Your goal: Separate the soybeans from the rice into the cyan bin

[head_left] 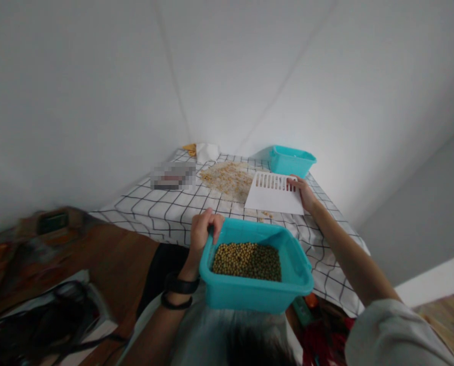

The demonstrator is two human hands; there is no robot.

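Observation:
My left hand grips the near-left rim of a teal plastic tub filled with yellowish beans, held at the table's front edge. My right hand reaches out over the table and pinches the right edge of a white slotted plastic board, which lies on the checked tablecloth. Beyond the board, a loose heap of beans and husks is spread on the cloth.
A second, smaller teal tub stands at the table's far right by the wall. A white cloth and a yellow item sit in the far corner. Dark cables and clutter lie at the left; red and green items sit below the table.

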